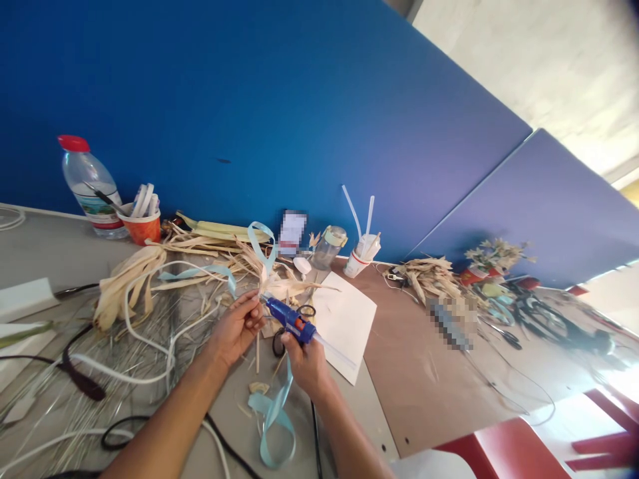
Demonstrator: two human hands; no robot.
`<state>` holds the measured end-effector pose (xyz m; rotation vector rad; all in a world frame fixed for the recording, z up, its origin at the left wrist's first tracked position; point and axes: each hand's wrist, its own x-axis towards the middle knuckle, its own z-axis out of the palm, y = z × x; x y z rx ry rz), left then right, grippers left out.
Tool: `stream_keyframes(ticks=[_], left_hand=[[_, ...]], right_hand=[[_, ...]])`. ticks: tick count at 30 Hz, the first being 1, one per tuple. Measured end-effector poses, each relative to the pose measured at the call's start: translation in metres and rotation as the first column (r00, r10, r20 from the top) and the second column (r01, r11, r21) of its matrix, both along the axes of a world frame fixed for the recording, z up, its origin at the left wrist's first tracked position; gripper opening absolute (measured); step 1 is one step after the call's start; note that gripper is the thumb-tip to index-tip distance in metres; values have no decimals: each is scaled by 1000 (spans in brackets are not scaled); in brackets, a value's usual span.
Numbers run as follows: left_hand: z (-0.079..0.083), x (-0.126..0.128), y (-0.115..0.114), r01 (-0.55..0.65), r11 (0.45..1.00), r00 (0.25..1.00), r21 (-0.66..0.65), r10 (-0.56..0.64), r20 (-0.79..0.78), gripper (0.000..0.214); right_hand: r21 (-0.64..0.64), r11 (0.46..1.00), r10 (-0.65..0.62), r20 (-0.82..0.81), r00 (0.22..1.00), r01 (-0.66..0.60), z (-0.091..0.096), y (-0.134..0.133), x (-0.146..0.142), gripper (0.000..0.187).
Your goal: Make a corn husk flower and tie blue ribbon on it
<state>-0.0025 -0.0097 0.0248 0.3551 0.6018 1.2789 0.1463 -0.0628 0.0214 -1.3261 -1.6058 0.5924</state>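
Observation:
My right hand (305,362) is wrapped round a blue hot-glue gun (289,318), its nozzle pointing up-left. My left hand (241,324) pinches a thin pale straw stick (257,351) right at the nozzle tip, where a light-blue ribbon (273,406) also passes; the ribbon loops upward behind and trails down onto the table below my hands. Black scissors (291,327) lie just under the glue gun. A white sheet of paper (345,318) lies to the right of my hands.
Dried husk strips (127,283) and straw cover the table's left half, with white and black cables (150,346) across them. A water bottle (90,187), an orange cup (142,225), a glass jar (329,246) and a cup of glue sticks (362,251) stand along the blue partition (279,100).

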Motion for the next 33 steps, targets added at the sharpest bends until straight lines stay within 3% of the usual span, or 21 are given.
stream_keyframes(ticks=[5,18,28,33], left_hand=[[-1,0,0,6,1000,1000,17,-6,3,17],[-1,1,1,-32,999,998,18,33,-56,20],[0,11,-1,-208,972,926,111,233,-298,26],[-8,11,0,-215,962,896,170,263,-358,23]], right_hand=[[-6,999,-48,1,999,48,0,1,0,23],[12,1000,-23,5,1000,23,-4,-1,0,23],[2,998,-60,15,998,60,-7,-2,-1,27],[12,999,-36,-17,999,37,-4,-2,-1,26]])
